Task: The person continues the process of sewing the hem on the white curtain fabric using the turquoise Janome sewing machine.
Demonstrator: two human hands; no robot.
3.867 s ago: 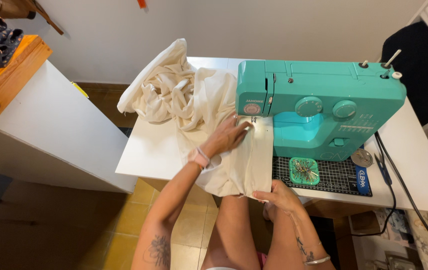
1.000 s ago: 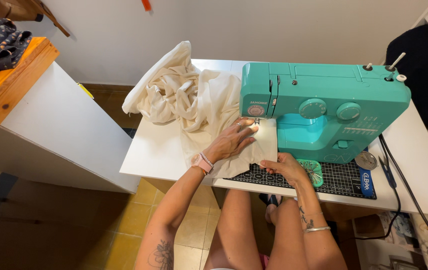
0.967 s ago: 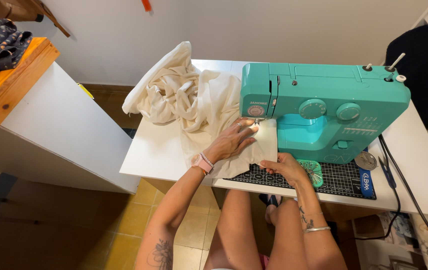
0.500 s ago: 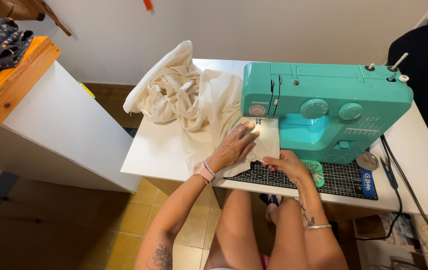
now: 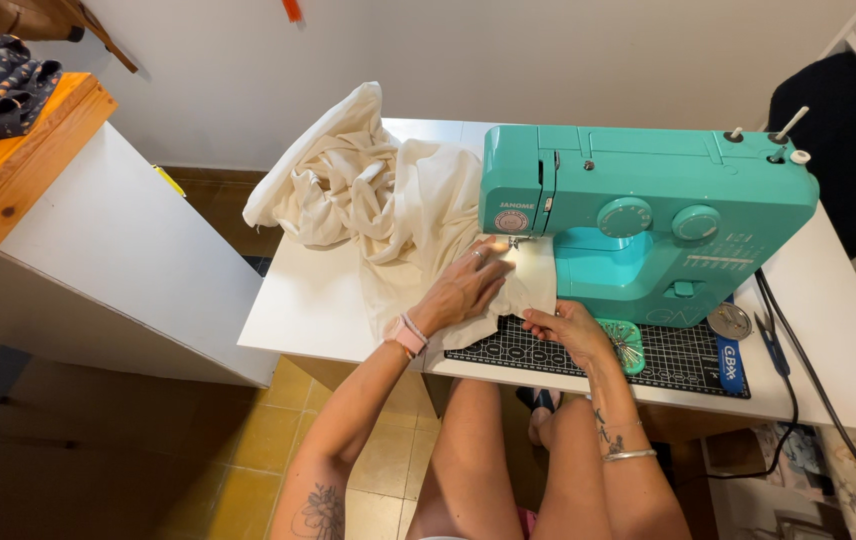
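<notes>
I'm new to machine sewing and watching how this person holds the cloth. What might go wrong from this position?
The left hand lies flat on the cream fabric with fingertips close to the needle area of the teal sewing machine; a finger might get caught. The loose heap of fabric behind could drag or bunch and pull the seam crooked. The right hand works beside the pin cushion; a prick seems possible.

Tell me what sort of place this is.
Probably a home sewing corner: a teal sewing machine on a white table, cream fabric under the left hand, and a cutting mat near the right hand.
</notes>
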